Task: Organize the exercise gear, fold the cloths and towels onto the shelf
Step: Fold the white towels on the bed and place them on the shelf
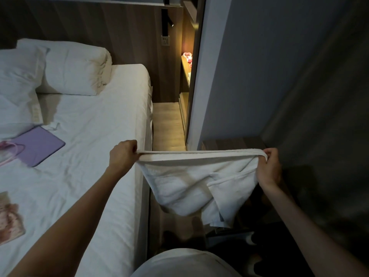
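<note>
Beside the bed point(99, 136), two hands point(123, 154) point(268, 168) stretch a white towel point(189, 180).

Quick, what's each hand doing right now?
Left hand: closed, gripping one top corner of the towel.
Right hand: closed, gripping the other top corner.

The person is wearing a pale off-white top of smooth fabric point(185, 262), which is showing as a rounded swell at the bottom centre of the frame. The left forearm point(79, 216), in the lower left, and the right forearm point(299, 222), in the lower right, are showing bare right up to the left hand point(123, 154) and the right hand point(269, 168). Any lower clothing is sitting in shadow, too dark to tell.
</note>
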{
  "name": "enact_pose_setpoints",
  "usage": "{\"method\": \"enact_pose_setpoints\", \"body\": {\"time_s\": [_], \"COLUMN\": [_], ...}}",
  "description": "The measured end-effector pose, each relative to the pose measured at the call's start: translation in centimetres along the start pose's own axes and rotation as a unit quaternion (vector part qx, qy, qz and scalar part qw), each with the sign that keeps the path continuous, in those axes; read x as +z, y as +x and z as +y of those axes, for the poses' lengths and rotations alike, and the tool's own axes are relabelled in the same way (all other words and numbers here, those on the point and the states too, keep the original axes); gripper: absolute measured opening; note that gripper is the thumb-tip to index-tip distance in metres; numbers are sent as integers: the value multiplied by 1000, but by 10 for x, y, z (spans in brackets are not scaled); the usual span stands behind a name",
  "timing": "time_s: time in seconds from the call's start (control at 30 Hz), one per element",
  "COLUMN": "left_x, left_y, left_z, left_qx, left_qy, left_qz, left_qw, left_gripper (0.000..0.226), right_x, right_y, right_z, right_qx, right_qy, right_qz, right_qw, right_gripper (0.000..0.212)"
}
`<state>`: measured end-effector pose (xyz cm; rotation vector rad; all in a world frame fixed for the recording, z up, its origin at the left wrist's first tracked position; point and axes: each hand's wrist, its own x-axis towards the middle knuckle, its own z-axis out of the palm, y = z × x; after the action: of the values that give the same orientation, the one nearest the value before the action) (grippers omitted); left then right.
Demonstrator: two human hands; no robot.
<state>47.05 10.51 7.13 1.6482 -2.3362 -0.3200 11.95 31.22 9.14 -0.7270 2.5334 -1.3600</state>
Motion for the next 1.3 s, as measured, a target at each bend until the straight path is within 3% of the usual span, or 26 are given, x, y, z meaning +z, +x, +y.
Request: {"method": "enact_pose_setpoints", "body": {"time_s": [0.13, 0.33, 0.6, 0.67, 0.77, 0.87, 0.97, 1.1, 1.17, 1.3], "left_x": [-2, 0, 14, 17, 19, 17, 17, 17, 17, 17], "left_y": [1, -5, -19, -22, -23, -20, -15, -8, -3, -7], "left_z": [2, -6, -17, -17, -17, -20, -21, -20, -16, -5], "left_qx": [-17, -10, -84, -90, -45, -9, -2, 12, 11, -105], "left_qy": [16, -229, -368, -314, -69, 60, 76, 9, -54, -308], "left_qz": [-34, -119, -220, -200, -99, -26, -34, -89, -163, -282], "left_qw": [999, 966, 900, 924, 992, 998, 997, 996, 985, 903], "left_gripper": [25, 32, 18, 18, 14, 10, 10, 18, 32, 42], "right_x": [4, 7, 10, 11, 11, 9, 6, 5, 6, 12], "right_y": [0, -3, -6, -8, -10, -13, -16, -15, -11, -2], "right_z": [-1, 2, -9, -11, -12, -9, -7, -8, -9, -10], "right_qx": [53, 71, 69, 58, 19, -35, -79, -72, -32, 53], "right_qy": [28, 29, 47, 41, -2, -60, -131, -140, -92, 15], "right_qz": [12, 14, 7, -1, -8, -21, -42, -42, -27, 11], "right_qw": [998, 997, 997, 997, 1000, 997, 987, 987, 995, 998], "right_gripper": [14, 13, 13, 13, 11, 11, 11, 9, 9, 12]}}
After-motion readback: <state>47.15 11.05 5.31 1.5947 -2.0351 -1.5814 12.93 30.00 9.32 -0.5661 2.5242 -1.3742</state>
